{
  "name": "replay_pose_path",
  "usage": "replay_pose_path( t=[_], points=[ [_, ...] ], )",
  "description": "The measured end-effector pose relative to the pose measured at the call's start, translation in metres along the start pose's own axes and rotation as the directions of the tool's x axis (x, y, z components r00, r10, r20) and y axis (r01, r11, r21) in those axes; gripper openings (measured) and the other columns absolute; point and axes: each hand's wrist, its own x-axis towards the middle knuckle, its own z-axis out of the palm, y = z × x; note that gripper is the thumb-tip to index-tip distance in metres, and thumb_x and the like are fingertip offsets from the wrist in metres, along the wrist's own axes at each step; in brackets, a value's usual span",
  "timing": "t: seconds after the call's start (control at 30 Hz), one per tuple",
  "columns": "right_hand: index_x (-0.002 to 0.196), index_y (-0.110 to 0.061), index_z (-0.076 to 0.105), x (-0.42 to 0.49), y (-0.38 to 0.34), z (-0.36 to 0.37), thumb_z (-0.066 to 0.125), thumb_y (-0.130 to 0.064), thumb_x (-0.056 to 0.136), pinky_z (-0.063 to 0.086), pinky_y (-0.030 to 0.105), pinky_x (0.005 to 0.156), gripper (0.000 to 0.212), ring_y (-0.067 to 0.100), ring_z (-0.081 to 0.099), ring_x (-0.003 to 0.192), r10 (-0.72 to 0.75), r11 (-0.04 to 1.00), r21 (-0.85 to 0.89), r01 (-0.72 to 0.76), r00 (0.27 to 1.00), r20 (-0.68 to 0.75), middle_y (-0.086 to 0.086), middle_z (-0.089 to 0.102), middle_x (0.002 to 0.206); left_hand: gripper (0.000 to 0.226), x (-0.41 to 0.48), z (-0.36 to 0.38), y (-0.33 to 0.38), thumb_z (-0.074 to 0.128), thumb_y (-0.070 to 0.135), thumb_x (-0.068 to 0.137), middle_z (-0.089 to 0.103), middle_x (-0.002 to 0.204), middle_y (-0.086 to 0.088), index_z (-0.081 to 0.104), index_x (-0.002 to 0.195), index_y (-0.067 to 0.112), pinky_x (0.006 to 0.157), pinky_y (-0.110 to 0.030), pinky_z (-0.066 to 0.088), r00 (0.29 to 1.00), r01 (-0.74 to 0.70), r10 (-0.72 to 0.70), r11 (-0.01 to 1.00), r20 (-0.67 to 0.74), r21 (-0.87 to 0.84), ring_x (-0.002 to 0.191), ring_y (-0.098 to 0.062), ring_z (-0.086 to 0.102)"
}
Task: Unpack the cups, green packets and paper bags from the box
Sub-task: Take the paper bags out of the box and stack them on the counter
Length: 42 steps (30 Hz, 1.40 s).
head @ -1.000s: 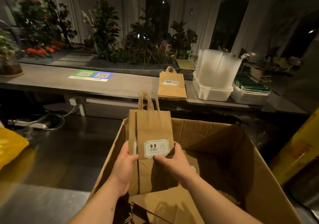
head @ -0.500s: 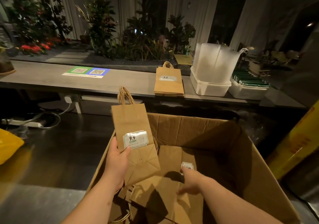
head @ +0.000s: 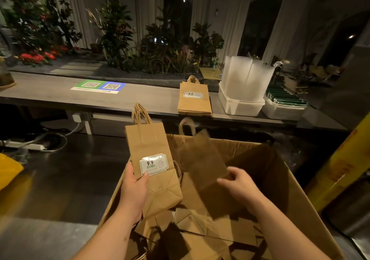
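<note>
Bag (head: 149, 153) in left hand (head: 133, 191), second bag (head: 202, 163) in right hand (head: 239, 187)

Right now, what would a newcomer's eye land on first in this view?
Two brown paper bags held above the open cardboard box in the foreground: the left hand grips the labelled bag marked 9.9, and the right hand holds a second bag, which is motion-blurred. Behind, on the counter, sit a flat stack of bags, upright clear cups and green packets.
</note>
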Motion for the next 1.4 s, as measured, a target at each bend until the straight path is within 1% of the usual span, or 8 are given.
replay_pose_path(
  t=[0.2, 0.33, 0.43, 0.57, 0.7, 1.0, 1.23, 1.4],
  points=[
    [0.127, -0.033, 0.057, -0.019, -0.056, 0.054, 0.063, -0.032, 0.099, 0.06, 0.024, 0.078, 0.028, 0.001, 0.065, 0.088, -0.293, 0.94, -0.22, 0.262, 0.948, -0.123, -0.015, 0.067, 0.104, 0.041, -0.005, 0.005, 0.002, 0.051, 0.015, 0.106, 0.065, 0.127, 0.007, 0.049, 0.137, 0.042, 0.097, -0.047, 0.053, 0.985, 0.06, -0.07, 0.996, 0.159, 0.067, 0.12, -0.018, 0.062],
    [0.142, -0.035, 0.044, -0.026, -0.064, 0.101, 0.057, -0.062, 0.091, 0.035, 0.055, 0.119, 0.059, 0.013, 0.038, 0.143, -0.39, 0.824, -0.405, 0.397, 0.915, 0.104, -0.01, 0.045, 0.153, 0.042, -0.013, 0.002, 0.0, 0.047, 0.02, 0.108, 0.065, 0.127, 0.006, 0.044, 0.144, 0.041, 0.101, -0.048, 0.049, 0.981, 0.108, -0.122, 0.99, 0.153, 0.095, 0.119, -0.019, 0.059],
    [0.131, -0.035, 0.052, -0.02, -0.055, 0.115, 0.045, -0.07, 0.094, 0.027, 0.052, 0.123, 0.051, 0.008, 0.03, 0.142, -0.406, 0.83, -0.362, 0.424, 0.905, 0.128, -0.016, 0.037, 0.156, 0.039, -0.016, 0.001, 0.001, 0.052, 0.018, 0.106, 0.067, 0.124, 0.003, 0.048, 0.142, 0.035, 0.1, -0.048, 0.051, 0.977, 0.13, -0.139, 0.989, 0.161, 0.064, 0.119, -0.022, 0.06],
    [0.139, -0.035, 0.044, 0.004, -0.03, 0.106, 0.07, -0.057, 0.087, 0.041, 0.04, 0.114, 0.062, 0.008, 0.034, 0.132, -0.264, 0.951, -0.203, 0.235, 0.956, -0.129, -0.012, 0.038, 0.147, 0.034, -0.017, 0.0, 0.004, 0.056, 0.019, 0.103, 0.069, 0.127, 0.002, 0.055, 0.127, 0.043, 0.102, -0.052, 0.05, 0.971, 0.14, -0.13, 0.99, 0.199, -0.036, 0.12, -0.022, 0.062],
    [0.145, -0.029, 0.038, 0.01, -0.023, 0.109, 0.075, -0.05, 0.087, 0.054, 0.038, 0.099, 0.073, 0.017, 0.056, 0.124, 0.058, 0.958, 0.271, -0.092, 0.99, 0.131, -0.005, 0.052, 0.144, 0.035, -0.015, 0.002, 0.006, 0.053, 0.045, 0.099, 0.071, 0.125, 0.007, 0.055, 0.133, 0.045, 0.101, -0.055, 0.051, 0.95, 0.142, -0.111, 0.986, 0.29, -0.085, 0.119, -0.023, 0.067],
    [0.14, -0.026, 0.053, 0.038, 0.01, 0.074, 0.055, -0.049, 0.101, 0.054, 0.034, 0.099, 0.045, 0.016, 0.06, 0.119, 0.009, 0.986, -0.169, 0.013, 0.992, 0.129, 0.0, 0.062, 0.134, 0.032, -0.004, 0.001, -0.003, 0.055, 0.019, 0.104, 0.07, 0.122, 0.009, 0.053, 0.129, 0.04, 0.086, -0.043, 0.058, 0.997, 0.034, -0.036, 0.999, 0.073, 0.031, 0.112, -0.016, 0.067],
    [0.163, -0.034, 0.003, 0.032, 0.074, 0.047, 0.081, -0.046, 0.083, 0.022, 0.057, 0.123, 0.112, 0.039, 0.004, 0.156, 0.401, 0.629, -0.778, 0.013, 0.851, 0.339, 0.007, 0.004, 0.171, 0.025, -0.001, -0.001, 0.0, 0.055, 0.018, 0.105, 0.067, 0.122, 0.003, 0.054, 0.124, 0.035, 0.087, -0.047, 0.059, 0.998, -0.029, 0.028, 0.999, -0.062, -0.02, 0.111, -0.021, 0.067],
    [0.161, -0.042, 0.013, 0.028, 0.062, 0.055, 0.078, -0.024, 0.089, 0.034, 0.055, 0.119, 0.099, 0.044, 0.022, 0.151, 0.419, 0.503, -0.849, 0.161, 0.814, 0.402, 0.01, 0.005, 0.17, 0.033, -0.005, -0.001, 0.0, 0.054, 0.016, 0.105, 0.068, 0.122, 0.006, 0.052, 0.135, 0.03, 0.083, -0.039, 0.059, 0.998, -0.047, 0.047, 0.999, -0.031, 0.015, 0.112, -0.016, 0.067]
  ],
)
